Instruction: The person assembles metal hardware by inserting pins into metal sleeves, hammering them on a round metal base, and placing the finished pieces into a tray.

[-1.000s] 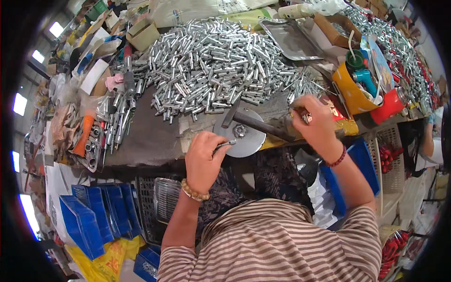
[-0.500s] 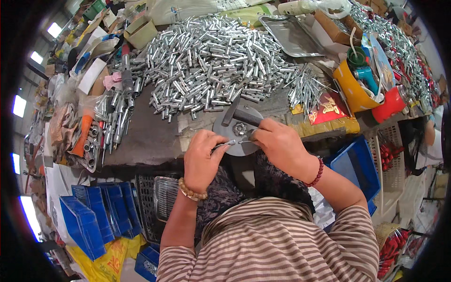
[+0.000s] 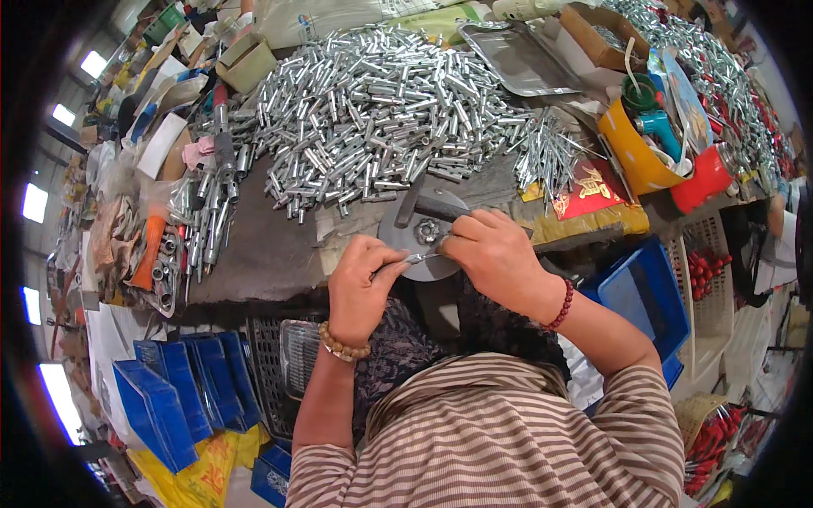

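Note:
My left hand [image 3: 362, 275] pinches a small shiny metal tube [image 3: 413, 258] between thumb and fingers. Facing it, my right hand [image 3: 500, 258] is closed on a thin metal rod [image 3: 434, 252], whose tip meets the tube's end; whether it sits inside is too small to tell. Both hands are over the near part of a round grey metal disc [image 3: 434, 271]. A hammer [image 3: 437, 208] lies across the disc's far side, beside a round knobbly fitting [image 3: 428, 229]. Beyond is a large heap of metal tubes [image 3: 381, 110], with a smaller pile of thin rods [image 3: 546, 157] at its right.
Hand tools and sockets [image 3: 207, 212] crowd the bench's left. On the right stand a yellow container [image 3: 631, 152], a red bottle [image 3: 703, 182] and a metal tray [image 3: 525, 63]. Blue bins [image 3: 157, 415] are below left; another blue bin [image 3: 648, 296] is below right.
My hands have drawn closer together, and the gap between the rod's tip and the tube has closed. The hammer stays on the disc. The whole view has shifted slightly.

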A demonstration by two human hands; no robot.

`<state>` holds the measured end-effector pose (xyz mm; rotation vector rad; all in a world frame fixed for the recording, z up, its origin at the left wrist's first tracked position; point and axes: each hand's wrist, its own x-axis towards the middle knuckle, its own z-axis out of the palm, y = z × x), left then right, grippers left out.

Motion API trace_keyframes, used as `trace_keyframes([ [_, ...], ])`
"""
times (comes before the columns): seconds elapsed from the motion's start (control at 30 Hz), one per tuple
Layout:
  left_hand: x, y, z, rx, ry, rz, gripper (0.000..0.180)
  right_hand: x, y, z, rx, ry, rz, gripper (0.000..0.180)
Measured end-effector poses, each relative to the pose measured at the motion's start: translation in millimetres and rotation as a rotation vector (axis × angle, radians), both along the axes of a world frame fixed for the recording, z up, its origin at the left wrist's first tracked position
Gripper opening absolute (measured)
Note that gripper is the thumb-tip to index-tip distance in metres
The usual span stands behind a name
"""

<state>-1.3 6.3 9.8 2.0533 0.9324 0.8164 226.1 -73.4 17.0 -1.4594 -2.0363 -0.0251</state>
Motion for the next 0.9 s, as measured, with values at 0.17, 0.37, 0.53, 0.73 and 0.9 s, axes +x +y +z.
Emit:
trace_keyframes([
  [0.17,2,-3,3,-0.042,-0.016,-0.017,0.016,-7,1,0,0.011,-0.036,0.017,0.015],
  [0.37,1,-2,-1,0.033,0.008,-0.006,0.015,8,-3,7,0.107,0.02,-0.141,0.012],
  [0.53,1,-4,2,0.051,-0.012,-0.004,0.015,79,-7,23,-0.088,0.098,-0.529,0.012],
  [0.73,1,-5,1,0.068,0.02,0.008,0.013,79,7,2,-0.038,0.065,-0.495,0.011],
  [0.9,1,-6,2,0.062,0.012,0.017,0.013,70,39,-8,-0.025,0.003,-0.426,0.013],
])
